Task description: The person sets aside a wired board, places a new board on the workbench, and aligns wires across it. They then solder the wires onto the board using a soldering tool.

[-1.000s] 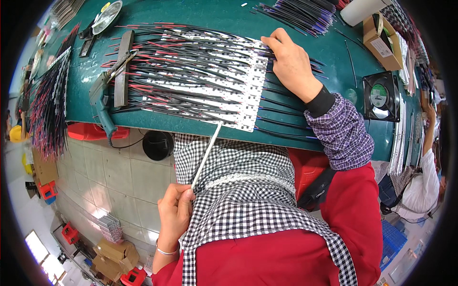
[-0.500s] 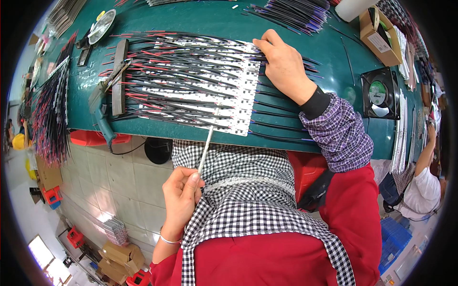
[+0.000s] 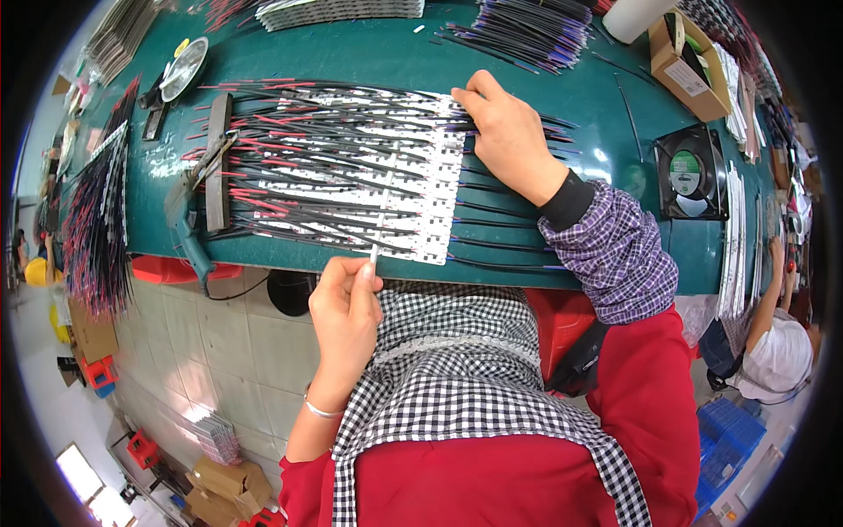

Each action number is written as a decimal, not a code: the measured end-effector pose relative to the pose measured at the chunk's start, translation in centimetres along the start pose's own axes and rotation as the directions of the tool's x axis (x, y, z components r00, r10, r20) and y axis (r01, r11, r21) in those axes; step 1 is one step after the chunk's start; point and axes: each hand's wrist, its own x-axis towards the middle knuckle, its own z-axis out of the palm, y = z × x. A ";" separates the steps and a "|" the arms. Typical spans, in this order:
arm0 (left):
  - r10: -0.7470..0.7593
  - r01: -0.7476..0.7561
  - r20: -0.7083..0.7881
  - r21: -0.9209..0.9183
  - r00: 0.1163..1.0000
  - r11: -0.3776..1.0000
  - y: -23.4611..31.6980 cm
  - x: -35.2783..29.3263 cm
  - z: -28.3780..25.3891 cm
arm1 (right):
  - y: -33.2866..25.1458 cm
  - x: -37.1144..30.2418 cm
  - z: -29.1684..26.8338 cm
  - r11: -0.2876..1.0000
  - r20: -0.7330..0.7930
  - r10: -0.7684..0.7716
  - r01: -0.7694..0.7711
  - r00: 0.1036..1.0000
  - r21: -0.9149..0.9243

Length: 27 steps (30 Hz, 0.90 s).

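My left hand (image 3: 345, 307) pinches a thin white rod (image 3: 375, 253) at the table's front edge. The rod's far part runs up over a white perforated panel (image 3: 436, 237) among the wires, where its tip is hard to make out. Rows of black wires with red ends (image 3: 299, 180) lie across the panel, and other black wires (image 3: 505, 265) stick out from its right side. At the panel's far right corner, my right hand (image 3: 516, 140) rests with curled fingers against the edge and the wires there. What those fingers grip is hidden.
A dark bar (image 3: 218, 167) lies across the wires' left ends, beside a teal-handled corded tool (image 3: 190, 233) and a metal dish (image 3: 184, 70). On the right stand a fan (image 3: 689, 171) and cardboard box (image 3: 689, 70). More wires (image 3: 536, 31) lie behind. Another person (image 3: 773, 356) works far right.
My left hand has moved up to the table's edge, sliding the white rod farther over the panel. My right hand stays at the panel's far right corner. The whole view has shifted slightly.
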 end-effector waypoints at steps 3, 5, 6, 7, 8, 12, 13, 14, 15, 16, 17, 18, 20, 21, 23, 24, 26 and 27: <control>0.019 -0.020 0.011 0.054 1.000 0.998 0.9 1.7 0.6 | -0.2 -0.1 -0.1 1.000 0.014 0.013 -0.013 1.000 -0.004; 0.017 -0.019 0.031 0.085 0.999 0.996 1.6 2.5 0.9 | -0.2 -0.2 -0.1 1.000 0.016 0.017 -0.017 1.000 0.003; 0.019 -0.021 0.026 0.101 0.999 0.995 1.8 2.9 1.3 | -0.2 -0.1 -0.2 1.000 0.027 0.028 -0.028 0.999 0.009; 0.019 -0.021 0.021 0.117 1.000 0.993 2.0 3.3 1.6 | -0.2 -0.1 -0.2 0.999 0.039 0.039 -0.040 0.998 0.016; 0.034 -0.038 0.032 0.123 0.999 0.992 1.9 3.7 1.8 | -0.1 -0.2 -0.1 0.999 0.040 0.046 -0.047 0.998 0.028; 0.219 -0.214 -0.003 0.205 0.976 0.955 1.4 3.4 3.0 | -0.2 0.0 -0.7 0.997 0.057 0.065 -0.067 0.996 0.037; 0.309 -0.304 0.030 0.286 0.951 0.909 1.3 3.3 3.1 | 0.1 0.2 -1.1 0.997 0.056 0.073 -0.075 0.996 0.034; 0.405 -0.405 0.076 0.344 0.911 0.847 1.4 3.2 3.4 | 0.7 0.4 -1.8 0.991 0.042 0.098 -0.101 0.994 0.087; 0.494 -0.502 0.128 0.390 0.860 0.772 1.3 3.2 3.9 | 1.6 0.3 -2.4 0.983 0.030 0.123 -0.126 0.992 0.136; 0.541 -0.550 0.158 0.437 0.826 0.712 1.2 3.2 4.2 | 3.0 1.0 -2.7 0.972 -0.081 0.105 -0.085 0.991 0.217; 0.540 -0.548 0.156 0.438 0.827 0.713 1.2 3.1 4.4 | 4.5 1.1 -4.2 0.972 -0.157 0.137 -0.102 0.978 0.212; 0.594 -0.635 0.250 0.453 0.764 0.626 1.2 3.1 4.7 | 6.3 1.1 -5.5 0.980 -0.271 0.180 -0.147 0.946 0.136; 0.558 -0.711 0.442 0.482 0.702 0.512 1.2 2.6 5.6 | 9.2 0.4 -10.3 0.963 -0.382 0.169 -0.235 0.908 -0.132; 0.521 -0.741 0.528 0.498 0.671 0.450 0.9 2.2 6.1 | 9.8 -0.4 -12.3 0.939 -0.388 0.332 -0.342 0.860 0.043; 0.525 -0.779 0.580 0.519 0.623 0.351 1.0 1.2 6.9 | 8.4 -0.3 -15.2 0.859 -0.271 0.496 -0.512 0.825 0.016; 0.542 -0.798 0.599 0.535 0.589 0.277 0.9 1.3 7.2 | 8.2 -0.1 -15.5 0.856 -0.277 0.499 -0.517 0.821 0.007; 0.522 -0.798 0.619 0.551 0.587 0.244 1.3 1.3 7.3 | 7.5 0.9 -15.3 0.966 -0.185 0.241 -0.253 0.953 -0.047; 0.501 -0.794 0.634 0.570 0.588 0.210 1.6 1.3 7.4 | 7.6 1.6 -14.6 0.982 -0.134 0.154 -0.167 0.979 -0.092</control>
